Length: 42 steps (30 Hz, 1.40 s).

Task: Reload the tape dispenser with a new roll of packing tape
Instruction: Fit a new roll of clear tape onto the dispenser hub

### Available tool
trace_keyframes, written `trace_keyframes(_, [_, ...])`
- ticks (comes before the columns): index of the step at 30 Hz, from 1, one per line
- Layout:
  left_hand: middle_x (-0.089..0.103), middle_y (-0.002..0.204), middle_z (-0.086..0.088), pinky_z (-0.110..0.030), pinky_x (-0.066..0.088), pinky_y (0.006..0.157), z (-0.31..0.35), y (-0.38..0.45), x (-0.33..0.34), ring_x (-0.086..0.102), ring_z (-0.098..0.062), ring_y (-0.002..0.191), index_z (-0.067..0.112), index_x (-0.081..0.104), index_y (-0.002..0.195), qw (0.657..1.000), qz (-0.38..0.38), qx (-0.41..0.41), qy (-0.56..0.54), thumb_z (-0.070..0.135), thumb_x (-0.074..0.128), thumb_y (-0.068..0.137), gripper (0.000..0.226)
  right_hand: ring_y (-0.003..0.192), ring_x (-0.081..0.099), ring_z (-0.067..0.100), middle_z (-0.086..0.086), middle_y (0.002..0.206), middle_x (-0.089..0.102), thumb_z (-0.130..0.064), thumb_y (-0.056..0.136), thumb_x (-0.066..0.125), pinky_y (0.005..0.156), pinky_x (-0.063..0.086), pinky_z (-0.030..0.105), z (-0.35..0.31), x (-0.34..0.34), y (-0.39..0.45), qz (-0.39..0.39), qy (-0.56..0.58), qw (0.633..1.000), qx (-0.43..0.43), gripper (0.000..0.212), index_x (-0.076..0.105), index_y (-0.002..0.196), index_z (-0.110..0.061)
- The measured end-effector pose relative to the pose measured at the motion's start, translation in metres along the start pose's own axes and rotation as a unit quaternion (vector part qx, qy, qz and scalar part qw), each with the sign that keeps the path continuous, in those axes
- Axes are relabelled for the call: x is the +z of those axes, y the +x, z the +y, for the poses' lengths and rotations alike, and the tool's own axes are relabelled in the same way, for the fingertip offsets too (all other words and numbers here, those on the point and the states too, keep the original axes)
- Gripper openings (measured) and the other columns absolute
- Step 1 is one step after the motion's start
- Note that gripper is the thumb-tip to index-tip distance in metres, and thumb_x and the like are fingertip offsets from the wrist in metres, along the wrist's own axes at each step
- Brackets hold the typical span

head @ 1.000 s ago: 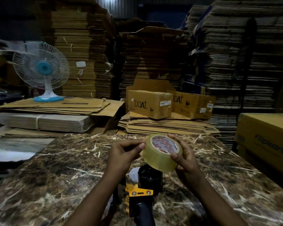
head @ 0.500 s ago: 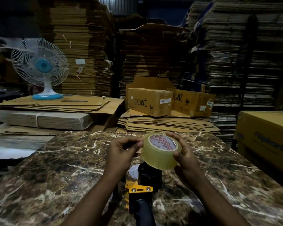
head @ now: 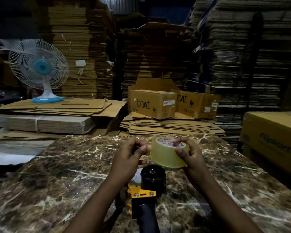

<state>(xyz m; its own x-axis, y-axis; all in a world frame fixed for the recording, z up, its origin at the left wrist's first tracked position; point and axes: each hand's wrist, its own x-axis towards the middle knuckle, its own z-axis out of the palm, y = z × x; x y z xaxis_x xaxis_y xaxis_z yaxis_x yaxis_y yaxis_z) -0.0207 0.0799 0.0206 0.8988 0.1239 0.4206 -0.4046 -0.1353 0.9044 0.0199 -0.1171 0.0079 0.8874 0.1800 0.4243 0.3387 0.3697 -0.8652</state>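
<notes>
A roll of clear packing tape (head: 163, 155) with a red-printed white core is held just above the marble table (head: 57, 174). My right hand (head: 190, 155) grips it, thumb on the outer face and fingertips over the core. My left hand (head: 129, 157) is at the roll's left edge, thumb and fingertips pinched together there; the clear tape end between them is too faint to make out. Below my hands lies the tape dispenser (head: 152, 177), with a bare black hub, a yellow bracket and a black handle pointing toward me. Neither hand touches it.
Two brown "boAt" cartons (head: 152, 105) sit on flat cardboard beyond the table's far edge. A white and blue fan (head: 39, 69) stands at the back left. A yellow carton (head: 272, 137) is close to the table's right side. Tall cardboard stacks fill the background.
My right hand has shifted its hold, with the thumb now across the roll's front. The roll sits slightly lower and more to the right. My left fingers have closed into a pinch at its edge.
</notes>
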Motion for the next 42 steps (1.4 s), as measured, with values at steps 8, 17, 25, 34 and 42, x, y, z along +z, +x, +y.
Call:
trace_keyframes(8, [0.068,0.067,-0.006,-0.030,0.056,0.058,0.008,0.005,-0.009,0.063,-0.018,0.063,0.008,0.064,0.082,0.998,0.038,-0.040,-0.030,-0.001,0.057,0.094,0.016,0.062,0.067,0.008,0.008,0.085,0.055,-0.056,0.055,0.077,0.040,0.050,0.028,-0.001,0.003,0.003,0.038,-0.083,0.996,0.003,0.066,0.045,0.090,-0.011])
trace_keyframes(17, [0.069,0.081,-0.015,-0.024,0.059,0.055,0.021,0.005,-0.023,0.064,-0.022,0.069,0.001,0.067,0.084,0.990,0.060,-0.087,-0.090,0.004,0.069,0.085,0.004,0.114,0.061,0.028,0.013,0.126,0.050,-0.024,0.049,0.094,0.085,0.060,0.049,-0.012,-0.024,-0.005,-0.139,-0.180,0.968,0.101,0.083,0.039,0.110,-0.029])
trace_keyframes(25, [0.072,0.085,-0.016,-0.023,0.056,0.053,0.018,0.006,-0.025,0.065,-0.026,0.073,0.001,0.068,0.093,0.987,0.090,-0.119,-0.066,0.001,0.074,0.079,0.015,0.089,0.063,0.023,0.007,0.106,0.060,-0.036,0.068,0.088,0.053,0.056,0.032,-0.006,-0.010,-0.001,-0.021,-0.355,0.934,-0.011,0.058,0.050,0.107,-0.015])
trace_keyframes(34, [0.066,0.092,-0.019,-0.020,0.055,0.048,0.024,0.008,-0.040,0.066,-0.015,0.064,0.019,0.069,0.111,0.965,-0.101,-0.206,-0.125,-0.012,0.046,0.090,0.044,0.048,0.062,0.018,0.014,0.071,0.068,-0.039,0.081,0.077,0.044,0.045,0.027,-0.014,-0.012,0.005,0.041,-0.218,0.973,0.059,0.031,0.064,0.091,-0.013])
trace_keyframes(42, [0.073,0.093,-0.007,-0.030,0.061,0.065,0.021,0.004,-0.046,0.070,-0.022,0.088,0.009,0.074,0.105,0.975,-0.201,-0.090,0.034,-0.019,0.082,0.056,0.057,0.030,0.033,0.015,0.014,0.057,0.063,-0.052,0.086,0.064,0.033,0.021,0.015,-0.008,-0.019,0.008,0.033,-0.164,0.957,0.239,0.054,0.073,0.101,0.000])
